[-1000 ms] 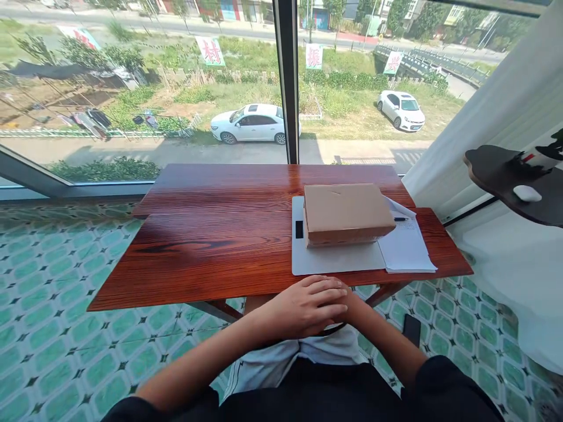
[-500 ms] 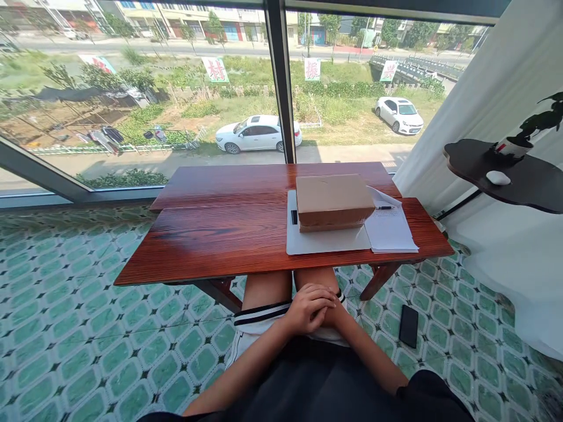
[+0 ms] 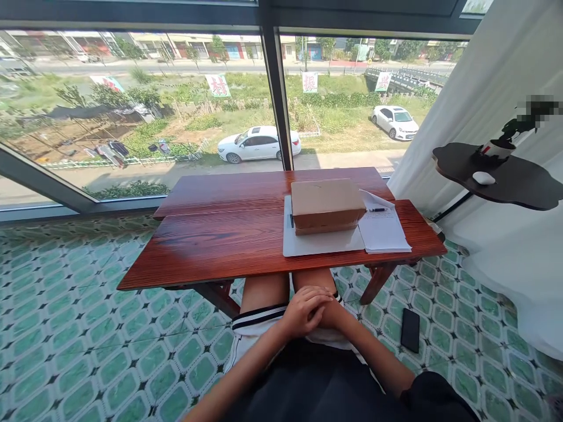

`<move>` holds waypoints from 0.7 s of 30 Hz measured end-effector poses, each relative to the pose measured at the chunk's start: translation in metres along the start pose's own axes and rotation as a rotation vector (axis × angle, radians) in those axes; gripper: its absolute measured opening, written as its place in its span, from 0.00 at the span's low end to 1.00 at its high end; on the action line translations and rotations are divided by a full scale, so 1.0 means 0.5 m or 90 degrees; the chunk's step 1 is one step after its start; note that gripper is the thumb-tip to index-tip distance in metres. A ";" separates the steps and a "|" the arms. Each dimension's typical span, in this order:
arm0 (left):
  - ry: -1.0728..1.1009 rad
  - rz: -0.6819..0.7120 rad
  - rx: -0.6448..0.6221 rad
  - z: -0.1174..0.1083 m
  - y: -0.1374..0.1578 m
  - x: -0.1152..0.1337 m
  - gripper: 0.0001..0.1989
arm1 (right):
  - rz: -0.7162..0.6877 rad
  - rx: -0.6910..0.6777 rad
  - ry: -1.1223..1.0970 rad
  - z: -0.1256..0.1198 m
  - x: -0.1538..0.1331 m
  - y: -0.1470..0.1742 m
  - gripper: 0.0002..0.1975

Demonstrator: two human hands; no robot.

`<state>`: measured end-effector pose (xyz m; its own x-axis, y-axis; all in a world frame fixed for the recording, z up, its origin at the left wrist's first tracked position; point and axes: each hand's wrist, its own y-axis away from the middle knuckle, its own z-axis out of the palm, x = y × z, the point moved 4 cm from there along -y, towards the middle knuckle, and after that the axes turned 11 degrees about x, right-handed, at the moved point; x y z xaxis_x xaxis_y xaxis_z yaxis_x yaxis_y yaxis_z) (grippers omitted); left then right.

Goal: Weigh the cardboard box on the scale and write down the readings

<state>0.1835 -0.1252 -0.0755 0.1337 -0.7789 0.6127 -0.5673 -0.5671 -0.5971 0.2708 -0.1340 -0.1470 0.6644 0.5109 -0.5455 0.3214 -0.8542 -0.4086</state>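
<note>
My left hand (image 3: 305,306) rests on my lap, laid over my right hand (image 3: 333,313), its fingers curled round the back of it. Most of the right hand is hidden beneath, its fingers out of sight. Both hands lie in front of the near edge of a red-brown wooden table (image 3: 211,234). On the table a brown cardboard box (image 3: 328,202) sits on a flat silver-grey panel like a closed laptop (image 3: 323,245). To its right, a pen (image 3: 377,210) lies on a stack of white paper (image 3: 387,234) with some writing.
A black phone (image 3: 410,330) lies on the green tiled floor (image 3: 176,351) at right. A dark side table (image 3: 505,176) by the white curtain (image 3: 479,264) bears a potted plant (image 3: 498,148) and a white mouse (image 3: 484,177). Large windows stand behind the table.
The view has tilted up slightly, so the table and window scene sit a little lower in the picture. My hands stay clasped on my lap.
</note>
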 end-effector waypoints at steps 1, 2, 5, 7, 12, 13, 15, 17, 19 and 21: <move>-0.002 -0.006 0.000 -0.008 -0.008 0.000 0.16 | -0.014 0.002 0.003 -0.018 -0.006 -0.010 0.11; -0.003 -0.015 0.002 -0.017 -0.019 0.000 0.16 | -0.028 0.003 0.006 -0.040 -0.011 -0.021 0.10; 0.006 -0.045 0.036 -0.060 -0.066 -0.003 0.17 | -0.025 0.043 0.010 -0.133 -0.024 -0.066 0.10; -0.002 -0.057 0.094 -0.097 -0.105 -0.005 0.17 | 0.007 0.147 -0.023 -0.214 -0.031 -0.098 0.12; -0.062 -0.083 0.237 -0.178 -0.183 -0.021 0.18 | 0.082 0.462 -0.067 -0.397 -0.030 -0.152 0.10; -0.066 -0.096 0.276 -0.190 -0.194 -0.027 0.19 | 0.093 0.517 -0.063 -0.421 -0.024 -0.157 0.11; -0.053 -0.136 0.348 -0.207 -0.212 -0.044 0.21 | 0.128 0.611 -0.050 -0.455 -0.001 -0.165 0.13; -0.027 -0.185 0.397 -0.213 -0.226 -0.067 0.23 | 0.189 0.661 -0.043 -0.468 0.033 -0.170 0.17; -0.001 -0.241 0.416 -0.210 -0.239 -0.094 0.26 | 0.258 0.673 -0.056 -0.467 0.074 -0.176 0.22; 0.032 -0.308 0.409 -0.199 -0.249 -0.125 0.28 | 0.309 0.661 -0.083 -0.457 0.114 -0.183 0.27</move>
<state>0.1650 0.0209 0.0123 0.1991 -0.4035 0.8931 0.1250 -0.8934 -0.4315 0.4334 -0.0485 0.0267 0.4717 0.2075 -0.8570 -0.6992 -0.5042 -0.5069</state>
